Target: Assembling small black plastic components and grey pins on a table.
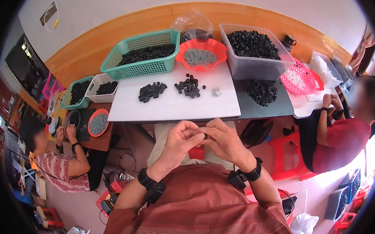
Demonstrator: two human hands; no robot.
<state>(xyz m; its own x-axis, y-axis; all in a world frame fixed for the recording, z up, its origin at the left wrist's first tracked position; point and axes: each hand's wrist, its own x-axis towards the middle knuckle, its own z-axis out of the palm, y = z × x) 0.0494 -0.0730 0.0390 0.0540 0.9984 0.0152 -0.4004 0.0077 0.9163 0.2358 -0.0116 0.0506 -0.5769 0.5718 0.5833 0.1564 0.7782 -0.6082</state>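
Observation:
In front of my chest, just short of the table's near edge, my left hand (181, 143) and my right hand (225, 143) meet with fingers pinched together. Between the fingertips shows a bit of a small black part (204, 135); the fingers hide most of it. Beyond them on the white board (174, 108) lie a pile of black round parts (152, 91) and a looser pile of black knob-like pieces (188, 87). To the right of these sits a little heap of small pale pieces (215, 92).
Behind the piles stand a green basket (145, 70), a red bowl (204, 67) of grey pieces and a translucent bin (256, 70) of black parts. More black parts (261, 93) lie on a dark mat. People work at left (64, 164) and right (343, 143).

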